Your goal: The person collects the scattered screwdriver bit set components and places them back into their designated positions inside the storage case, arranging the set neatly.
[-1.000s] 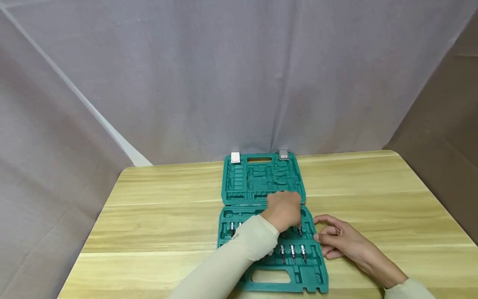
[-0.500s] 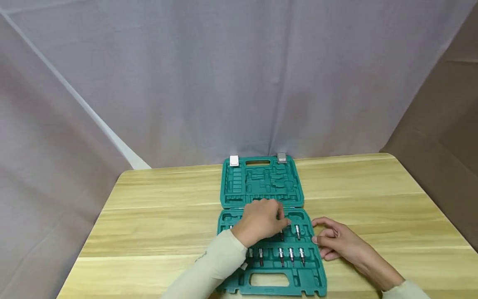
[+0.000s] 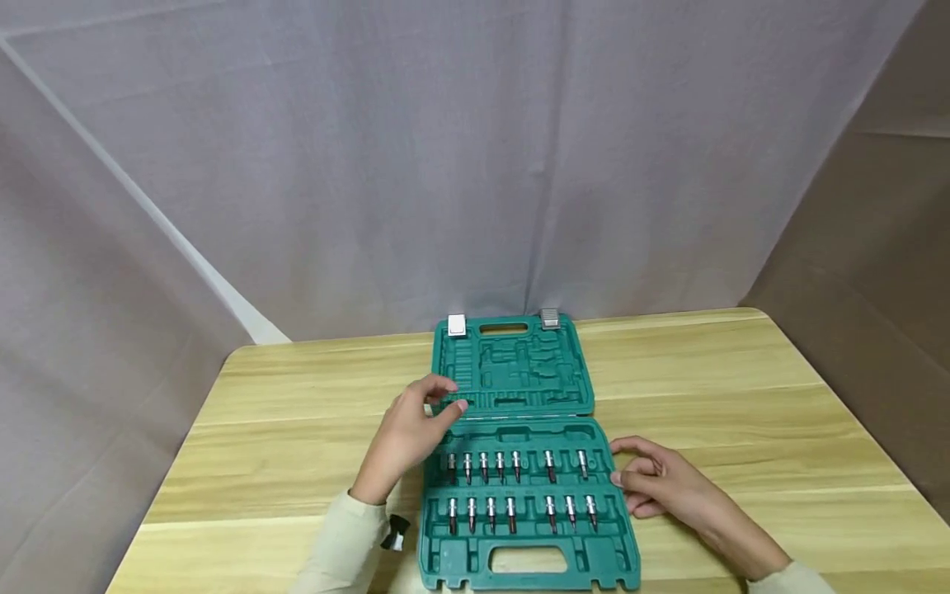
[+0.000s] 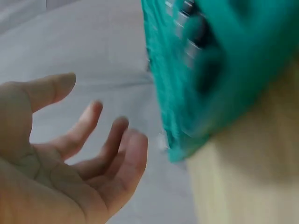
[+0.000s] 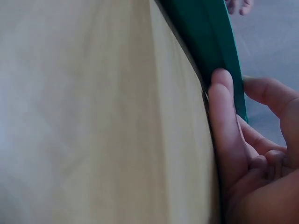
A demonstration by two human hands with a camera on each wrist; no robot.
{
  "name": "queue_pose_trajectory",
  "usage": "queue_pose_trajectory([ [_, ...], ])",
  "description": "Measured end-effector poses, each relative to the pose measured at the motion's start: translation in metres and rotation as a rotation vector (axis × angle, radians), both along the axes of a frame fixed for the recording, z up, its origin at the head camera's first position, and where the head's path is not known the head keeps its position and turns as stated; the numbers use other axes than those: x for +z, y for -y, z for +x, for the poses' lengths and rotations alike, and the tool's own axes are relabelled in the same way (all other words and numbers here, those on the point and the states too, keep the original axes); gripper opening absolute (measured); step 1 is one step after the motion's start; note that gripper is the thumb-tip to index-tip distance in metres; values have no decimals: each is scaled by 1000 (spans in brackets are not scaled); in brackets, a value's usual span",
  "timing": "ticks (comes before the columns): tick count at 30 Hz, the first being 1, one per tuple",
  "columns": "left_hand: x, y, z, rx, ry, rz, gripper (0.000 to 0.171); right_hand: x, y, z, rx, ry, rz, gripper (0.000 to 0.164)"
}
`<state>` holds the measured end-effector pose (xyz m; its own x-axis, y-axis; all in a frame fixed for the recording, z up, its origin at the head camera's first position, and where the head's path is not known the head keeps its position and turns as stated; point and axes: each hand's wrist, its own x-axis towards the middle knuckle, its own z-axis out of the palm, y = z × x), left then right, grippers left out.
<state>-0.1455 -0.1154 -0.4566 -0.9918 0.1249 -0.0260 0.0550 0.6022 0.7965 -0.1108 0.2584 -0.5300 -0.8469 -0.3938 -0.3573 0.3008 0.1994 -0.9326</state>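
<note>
A green socket bit case (image 3: 530, 493) lies unfolded on the wooden table, its lid (image 3: 512, 363) laid back. Two rows of silver bit sockets (image 3: 510, 516) with dark tips sit in the moulded slots of the near half. My left hand (image 3: 408, 425) hovers over the case's left side near the hinge, thumb and fingers spread apart. Nothing lies between the fingers of my left hand (image 4: 79, 163) in its wrist view. My right hand (image 3: 671, 487) holds the case's right edge, with the thumb tip at the rim and fingers (image 5: 224, 116) against the outer wall.
Two metal latches (image 3: 456, 325) stick up at the lid's far edge. The wooden table (image 3: 319, 445) extends to both sides of the case. Grey cloth (image 3: 371, 165) hangs behind it, and a brown panel (image 3: 868, 313) closes off the right.
My left hand has drawn back leftward from the upper right slots to the case's left side, uncovering both rows of bit sockets. My right hand has stayed at the right edge.
</note>
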Motion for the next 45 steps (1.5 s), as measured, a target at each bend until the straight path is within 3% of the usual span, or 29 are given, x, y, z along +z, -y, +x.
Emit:
queue_pose_trajectory([
  [3,-11,11,-6,53,45,95,44,3,-3,-1,-32,-2,27,55],
  [7,-21,18,-20,79,107,223,56,12,-4,-10,-122,-68,74,48],
  [12,-30,18,-30,99,128,353,59,22,3,-30,-211,-178,165,48],
  [16,-32,13,-36,103,147,423,61,26,4,-44,-205,-257,218,51],
  [22,-31,8,-50,40,152,425,65,33,6,-69,-159,-314,248,55],
  [28,-34,3,-60,18,171,414,67,34,12,-93,-116,-251,268,65],
  [33,-44,2,-67,32,191,412,69,31,17,-109,-88,-228,302,64],
  [41,-58,5,-66,13,216,488,67,20,19,-118,-86,-161,274,63],
  [45,-62,6,-66,55,188,444,61,14,18,-117,-87,-163,257,63],
])
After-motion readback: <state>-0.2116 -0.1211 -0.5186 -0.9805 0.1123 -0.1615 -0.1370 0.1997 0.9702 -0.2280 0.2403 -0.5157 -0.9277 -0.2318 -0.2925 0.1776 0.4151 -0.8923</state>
